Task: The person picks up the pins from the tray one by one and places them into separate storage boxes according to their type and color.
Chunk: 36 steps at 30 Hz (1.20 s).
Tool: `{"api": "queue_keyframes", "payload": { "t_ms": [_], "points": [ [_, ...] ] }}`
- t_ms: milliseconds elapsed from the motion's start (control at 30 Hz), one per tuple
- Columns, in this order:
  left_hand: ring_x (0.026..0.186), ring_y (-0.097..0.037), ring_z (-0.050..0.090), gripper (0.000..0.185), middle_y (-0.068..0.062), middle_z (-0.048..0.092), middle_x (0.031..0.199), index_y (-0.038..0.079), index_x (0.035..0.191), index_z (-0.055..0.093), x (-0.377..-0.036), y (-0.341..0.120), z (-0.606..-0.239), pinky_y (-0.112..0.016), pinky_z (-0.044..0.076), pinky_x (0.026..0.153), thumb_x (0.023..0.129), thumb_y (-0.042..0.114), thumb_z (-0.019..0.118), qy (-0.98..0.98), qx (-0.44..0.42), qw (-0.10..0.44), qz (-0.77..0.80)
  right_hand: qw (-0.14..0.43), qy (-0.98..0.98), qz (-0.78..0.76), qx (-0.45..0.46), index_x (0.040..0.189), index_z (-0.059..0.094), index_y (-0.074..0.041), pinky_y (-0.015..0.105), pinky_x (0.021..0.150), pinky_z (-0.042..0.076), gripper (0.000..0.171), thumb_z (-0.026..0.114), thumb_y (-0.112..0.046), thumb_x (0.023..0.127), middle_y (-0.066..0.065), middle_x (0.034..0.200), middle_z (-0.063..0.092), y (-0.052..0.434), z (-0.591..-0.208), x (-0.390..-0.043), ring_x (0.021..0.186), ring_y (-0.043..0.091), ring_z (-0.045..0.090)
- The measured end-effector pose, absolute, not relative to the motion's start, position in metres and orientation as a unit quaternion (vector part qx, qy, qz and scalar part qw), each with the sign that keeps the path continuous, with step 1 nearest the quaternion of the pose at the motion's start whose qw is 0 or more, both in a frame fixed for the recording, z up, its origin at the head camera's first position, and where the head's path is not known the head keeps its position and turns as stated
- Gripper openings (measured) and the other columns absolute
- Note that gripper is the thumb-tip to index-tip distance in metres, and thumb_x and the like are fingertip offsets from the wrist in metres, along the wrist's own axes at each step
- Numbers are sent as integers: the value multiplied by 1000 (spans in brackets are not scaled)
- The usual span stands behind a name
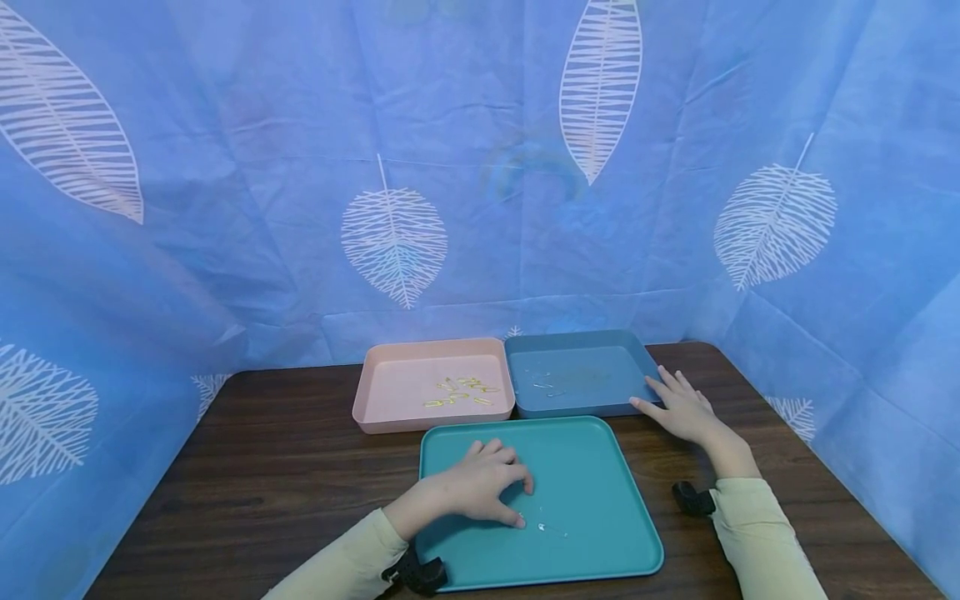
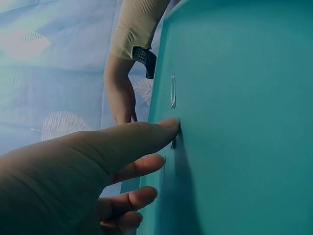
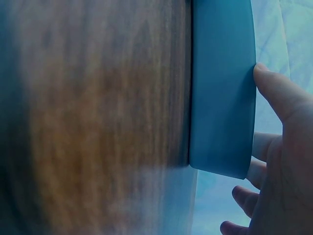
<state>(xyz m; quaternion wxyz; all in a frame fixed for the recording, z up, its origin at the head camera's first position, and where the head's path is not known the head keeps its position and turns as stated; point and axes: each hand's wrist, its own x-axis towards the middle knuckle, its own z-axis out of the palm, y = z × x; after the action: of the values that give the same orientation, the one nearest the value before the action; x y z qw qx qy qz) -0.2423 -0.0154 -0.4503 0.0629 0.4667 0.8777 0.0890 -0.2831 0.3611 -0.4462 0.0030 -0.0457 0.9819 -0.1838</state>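
- My left hand rests on the teal tray, fingers bent, thumb tip pressing a small silver pin; a second pin lies just beside.
- My right hand lies open, fingers straight, against the blue tray on the counter.
- Gold pins sit in the pink tray.

Dark wooden table carries 3 trays: teal, pink, blue

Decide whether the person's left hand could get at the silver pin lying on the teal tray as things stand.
Probably yes. The left hand already rests on the teal tray, fingertips beside the silver pin, with nothing between them.
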Motion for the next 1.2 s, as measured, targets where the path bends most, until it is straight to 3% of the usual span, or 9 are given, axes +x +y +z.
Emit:
{"api": "queue_keyframes", "payload": {
  "t_ms": [300,767,1200],
  "points": [
    [86,-4,33,12,15,54,97,34,84,64,-241,-14,-450,-22,23,71,84,39,75,869,482,55,100,5,982,-183,-43,149,31,4,77,108,9,83,49,-57,96,34,157,14,361,-446,-284,144,55,9],
    [84,-4,34,16,15,54,93,32,75,62,-241,-12,-451,-21,24,70,87,32,72,867,485,58,102,4,981,-188,-46,149,31,6,78,107,9,83,49,-56,96,34,157,12,362,-446,-282,143,56,7],
    [81,-4,34,21,16,51,89,33,69,58,-242,-9,-450,-21,23,70,82,27,73,863,494,57,92,4,981,-187,-44,149,32,5,77,107,9,83,50,-56,96,34,157,14,361,-446,-282,143,56,9]
  ]
}}
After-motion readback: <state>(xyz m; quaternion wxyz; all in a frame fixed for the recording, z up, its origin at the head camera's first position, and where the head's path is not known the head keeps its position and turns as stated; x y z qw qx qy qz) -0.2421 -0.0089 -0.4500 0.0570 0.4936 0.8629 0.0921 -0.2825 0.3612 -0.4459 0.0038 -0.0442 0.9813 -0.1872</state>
